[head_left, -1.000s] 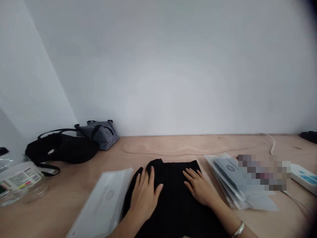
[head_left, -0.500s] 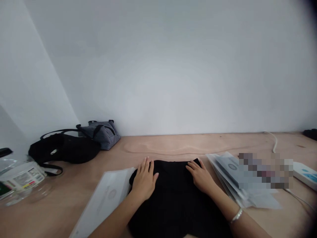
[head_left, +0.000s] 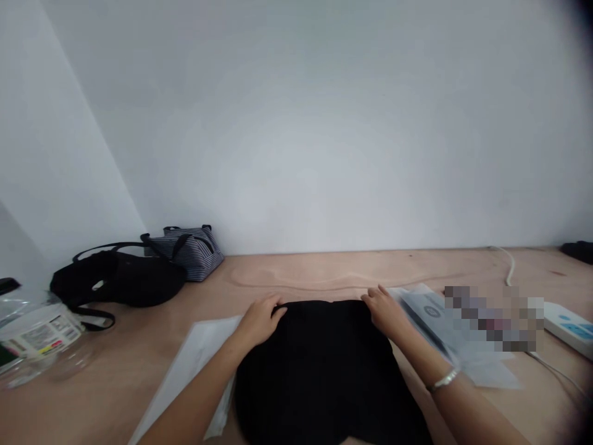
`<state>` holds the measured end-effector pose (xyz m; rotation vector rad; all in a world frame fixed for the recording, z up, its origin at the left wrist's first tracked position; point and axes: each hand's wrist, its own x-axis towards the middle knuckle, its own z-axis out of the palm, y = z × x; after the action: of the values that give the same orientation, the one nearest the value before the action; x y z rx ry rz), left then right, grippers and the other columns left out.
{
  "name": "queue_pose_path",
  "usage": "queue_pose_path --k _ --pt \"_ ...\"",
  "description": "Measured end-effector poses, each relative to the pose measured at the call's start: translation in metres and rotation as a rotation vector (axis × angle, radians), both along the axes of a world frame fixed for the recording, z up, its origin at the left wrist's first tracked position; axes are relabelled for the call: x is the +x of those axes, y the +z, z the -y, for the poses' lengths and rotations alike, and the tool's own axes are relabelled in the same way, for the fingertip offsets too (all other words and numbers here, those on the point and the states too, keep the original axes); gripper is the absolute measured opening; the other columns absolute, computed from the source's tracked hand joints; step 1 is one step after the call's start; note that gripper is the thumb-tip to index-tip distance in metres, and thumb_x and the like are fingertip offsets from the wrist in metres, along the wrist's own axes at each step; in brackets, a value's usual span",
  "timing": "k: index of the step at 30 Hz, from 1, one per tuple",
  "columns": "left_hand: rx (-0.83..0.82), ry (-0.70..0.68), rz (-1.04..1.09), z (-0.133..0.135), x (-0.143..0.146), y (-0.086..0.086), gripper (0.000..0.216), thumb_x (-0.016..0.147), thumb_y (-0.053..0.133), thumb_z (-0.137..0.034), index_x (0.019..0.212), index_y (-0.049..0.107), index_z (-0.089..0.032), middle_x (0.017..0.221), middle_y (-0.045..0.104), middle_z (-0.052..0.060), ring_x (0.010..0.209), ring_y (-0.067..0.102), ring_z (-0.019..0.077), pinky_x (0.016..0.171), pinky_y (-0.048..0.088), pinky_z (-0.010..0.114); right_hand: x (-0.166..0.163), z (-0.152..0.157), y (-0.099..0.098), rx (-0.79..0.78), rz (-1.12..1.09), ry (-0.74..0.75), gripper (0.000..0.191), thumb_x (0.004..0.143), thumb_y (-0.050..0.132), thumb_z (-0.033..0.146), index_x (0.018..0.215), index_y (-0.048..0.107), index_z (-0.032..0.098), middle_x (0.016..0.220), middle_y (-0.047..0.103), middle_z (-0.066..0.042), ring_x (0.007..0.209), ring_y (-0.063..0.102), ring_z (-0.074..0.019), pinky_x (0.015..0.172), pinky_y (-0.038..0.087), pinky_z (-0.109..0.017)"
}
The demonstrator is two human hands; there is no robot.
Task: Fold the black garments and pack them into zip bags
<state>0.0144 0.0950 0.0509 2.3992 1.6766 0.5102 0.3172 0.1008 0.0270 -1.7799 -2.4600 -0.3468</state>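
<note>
head view, looking forward and down across a plywood tabletop (head_left: 324, 272) toward a plain white wall (head_left: 296, 123). at the middle of the near side, a black cloth garment (head_left: 319, 371), lying flat on the table and running out of frame at the bottom, its far edge straight across. left hand (head_left: 259, 318) at the left end of that far edge, fingers (head_left: 278, 309) curled over the cloth in a closed pinch. right hand (head_left: 384, 312) at the opposite end of the same edge, fingers (head_left: 373, 293) bent down onto the corner, apparently gripping it as well, the exact hold partly hidden by the knuckles. silver bangle (head_left: 443, 380) around the right wrist.

just left of the garment, beneath the left forearm, a flat stack of clear plastic sleeves with white inserts (head_left: 194, 352). just right of it, touching the right hand, a fanned pile of similar sleeves (head_left: 430, 315), partly covered by a pixelated patch (head_left: 493, 318). farther right, a white power strip with blue markings (head_left: 567, 327) and a white cable (head_left: 511, 266). at far left, a clear plastic package with a printed label (head_left: 34, 334), then a black bag with thin straps (head_left: 118, 278) leaning against a striped navy tote (head_left: 185, 253). in the far right corner, a dark object (head_left: 578, 250), too dim to identify.
</note>
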Motion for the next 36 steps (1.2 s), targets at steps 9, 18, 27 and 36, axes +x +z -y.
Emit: queue_pose_path --k 9,18,27,36 --pt "-0.502 -0.306 0.094 0.089 -0.042 0.027 0.021 0.073 0.05 -0.018 0.088 0.061 -0.027 0.099 0.063 -0.005 0.092 0.056 0.0163 0.08 0.041 0.027 0.031 0.126 0.04 -0.509 -0.398 0.105 0.041 0.062 0.042 0.007 0.09 0.062 0.029 0.085 0.062 -0.001 0.077 0.057 -0.0165 0.068 0.042 -0.025" --pt "-0.221 -0.284 0.045 0.096 -0.01 -0.008 0.034 0.086 0.041 -0.036 0.119 0.048 -0.032 0.131 0.044 0.001 0.12 0.037 0.0234 0.1 0.027 0.043 -0.016 0.1 0.02 -0.43 -0.507 0.172 0.03 0.084 0.038 0.03 0.103 0.059 0.021 0.106 0.058 -0.008 0.095 0.055 -0.0184 0.084 0.041 -0.032" --pt "-0.13 -0.187 -0.164 0.096 0.01 -0.063 0.06 0.084 0.036 -0.055 0.135 0.01 -0.037 0.145 0.007 0.003 0.129 0.006 0.0341 0.099 0.013 0.06 -0.038 0.085 -0.054 -0.339 -0.308 0.226 0.061 0.082 0.031 0.059 0.136 0.013 0.035 0.144 0.012 -0.007 0.13 0.006 -0.032 0.096 0.005 -0.063" --pt "-0.167 -0.178 -0.152 0.097 0.016 -0.058 0.06 0.084 0.033 -0.057 0.135 0.008 -0.037 0.144 0.004 0.004 0.129 0.001 0.0329 0.099 0.011 0.06 0.006 0.039 -0.029 0.238 -0.024 -0.44 0.042 0.084 0.041 0.026 0.124 0.046 0.02 0.133 0.035 -0.018 0.122 0.026 -0.0412 0.092 0.014 -0.062"
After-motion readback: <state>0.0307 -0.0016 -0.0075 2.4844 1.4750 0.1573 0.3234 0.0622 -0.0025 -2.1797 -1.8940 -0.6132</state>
